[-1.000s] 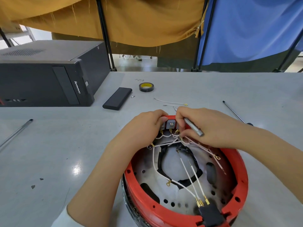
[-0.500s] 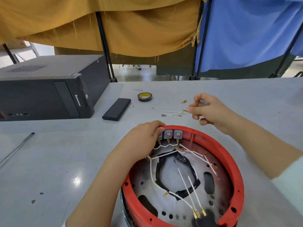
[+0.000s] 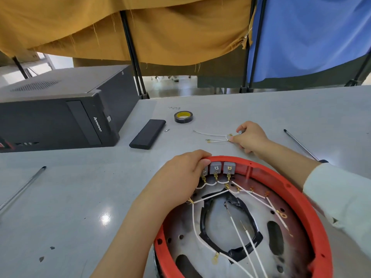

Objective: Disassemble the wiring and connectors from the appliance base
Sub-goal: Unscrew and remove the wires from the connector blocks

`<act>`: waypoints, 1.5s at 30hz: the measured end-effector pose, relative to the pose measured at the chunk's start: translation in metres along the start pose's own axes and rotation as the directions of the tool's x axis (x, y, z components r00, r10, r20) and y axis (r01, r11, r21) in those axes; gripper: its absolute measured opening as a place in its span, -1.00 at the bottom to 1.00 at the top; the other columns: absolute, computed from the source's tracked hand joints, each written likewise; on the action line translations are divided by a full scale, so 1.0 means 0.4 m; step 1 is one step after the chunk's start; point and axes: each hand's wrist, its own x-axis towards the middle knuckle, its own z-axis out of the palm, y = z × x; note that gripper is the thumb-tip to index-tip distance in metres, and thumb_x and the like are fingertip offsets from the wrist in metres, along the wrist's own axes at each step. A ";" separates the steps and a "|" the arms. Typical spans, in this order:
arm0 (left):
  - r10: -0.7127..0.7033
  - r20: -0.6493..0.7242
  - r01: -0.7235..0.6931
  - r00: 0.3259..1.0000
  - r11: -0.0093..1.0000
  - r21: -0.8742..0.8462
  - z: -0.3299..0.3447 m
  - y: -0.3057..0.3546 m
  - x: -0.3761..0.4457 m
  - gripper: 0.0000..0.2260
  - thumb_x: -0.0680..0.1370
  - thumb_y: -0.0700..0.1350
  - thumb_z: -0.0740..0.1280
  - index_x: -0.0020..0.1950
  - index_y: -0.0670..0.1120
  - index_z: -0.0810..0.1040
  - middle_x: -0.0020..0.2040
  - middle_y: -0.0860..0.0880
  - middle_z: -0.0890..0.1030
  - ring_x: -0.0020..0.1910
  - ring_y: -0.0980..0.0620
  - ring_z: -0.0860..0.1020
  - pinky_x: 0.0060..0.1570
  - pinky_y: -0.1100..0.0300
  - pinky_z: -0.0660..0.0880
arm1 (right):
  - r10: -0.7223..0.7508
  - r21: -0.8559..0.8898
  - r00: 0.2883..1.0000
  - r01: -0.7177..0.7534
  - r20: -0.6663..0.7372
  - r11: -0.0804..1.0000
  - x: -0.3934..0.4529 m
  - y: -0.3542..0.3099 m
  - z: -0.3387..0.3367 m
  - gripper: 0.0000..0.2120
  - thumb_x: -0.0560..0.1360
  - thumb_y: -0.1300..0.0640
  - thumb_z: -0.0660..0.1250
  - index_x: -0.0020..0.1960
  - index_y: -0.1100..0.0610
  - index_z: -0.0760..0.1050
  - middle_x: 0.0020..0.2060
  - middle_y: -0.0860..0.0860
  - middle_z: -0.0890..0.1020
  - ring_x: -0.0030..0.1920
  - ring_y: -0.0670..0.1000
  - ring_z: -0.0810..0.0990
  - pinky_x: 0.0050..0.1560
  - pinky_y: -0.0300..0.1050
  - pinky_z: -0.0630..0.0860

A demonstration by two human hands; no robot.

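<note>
Now your right hand (image 3: 250,138) has come down from where it hung half a second ago and rests on the surface (image 3: 70,197) beyond the red base (image 3: 301,189), its fingers (image 3: 232,139) pinched on the loose wires (image 3: 212,137). Those wires lie with their long axis left to right, free ends pointing left toward the tape roll (image 3: 183,116). Your left hand (image 3: 180,177) stays on the base's far rim, fingers curled over the grey connectors (image 3: 215,167).
</note>
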 end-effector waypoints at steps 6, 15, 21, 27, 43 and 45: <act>-0.003 0.009 0.003 1.000 1.000 -0.012 -0.002 0.003 -0.001 -0.75 0.64 0.03 0.07 0.24 0.14 0.46 0.12 0.09 0.57 0.11 0.06 0.49 0.13 0.11 0.41 | -0.147 0.195 0.988 0.136 0.043 0.971 -0.118 -0.075 -0.060 -0.81 0.60 0.04 0.18 0.05 0.16 0.44 -0.19 0.07 0.58 -0.44 -0.04 0.41 -0.59 -0.28 0.28; -0.014 0.009 0.015 1.000 0.993 -0.119 -0.011 0.007 0.015 -0.80 0.61 -0.02 0.18 0.14 0.08 0.56 0.01 0.06 0.61 0.01 0.09 0.53 0.03 0.22 0.44 | -0.452 0.441 0.853 0.312 0.259 0.842 -0.349 -0.106 -0.078 -0.48 0.59 -0.13 0.10 -0.30 0.13 0.64 -0.56 0.01 0.42 -0.60 -0.11 0.27 -0.59 -0.31 0.19; -0.037 0.021 0.041 0.999 0.971 -0.235 -0.036 0.014 0.011 -0.71 0.58 0.02 0.25 0.29 0.03 0.47 0.15 0.12 0.54 0.10 0.17 0.51 -0.01 0.39 0.37 | -0.387 0.272 0.907 0.335 0.167 0.902 -0.358 -0.072 -0.075 -0.50 0.61 -0.06 0.11 -0.33 0.09 0.64 -0.61 -0.04 0.44 -0.62 -0.15 0.32 -0.56 -0.39 0.25; -0.137 0.012 0.137 0.991 0.980 -0.145 -0.016 -0.020 -0.006 -0.69 0.62 0.11 0.10 0.08 -0.03 0.55 0.04 0.07 0.58 0.05 0.06 0.51 -0.07 0.22 0.33 | -0.352 0.270 0.923 0.303 0.155 0.914 -0.377 -0.075 -0.064 -0.74 0.58 0.00 0.17 -0.21 0.13 0.36 -0.56 0.07 0.56 -0.70 -0.04 0.30 -0.62 -0.29 0.24; -0.060 -0.247 0.049 0.967 0.998 -0.050 0.007 0.003 0.019 -0.63 0.57 0.07 0.20 -0.26 -0.19 0.51 -0.42 -0.11 0.45 -0.38 -0.01 0.36 -0.38 0.17 0.28 | -0.554 0.059 0.831 0.551 0.042 0.832 -0.294 -0.090 -0.027 -0.64 0.36 0.19 0.39 -0.48 0.03 0.27 -0.62 -0.12 0.34 -0.56 -0.15 0.31 -0.53 -0.38 0.23; -0.069 -0.307 0.058 0.949 0.997 -0.045 0.007 0.000 0.018 -0.62 0.55 0.08 0.23 -0.29 -0.18 0.52 -0.44 -0.12 0.41 -0.41 0.01 0.32 -0.45 0.25 0.23 | -0.576 0.042 0.817 0.575 0.013 0.817 -0.292 -0.088 -0.025 -0.64 0.37 0.19 0.38 -0.48 0.05 0.26 -0.58 -0.10 0.33 -0.54 -0.13 0.31 -0.52 -0.36 0.24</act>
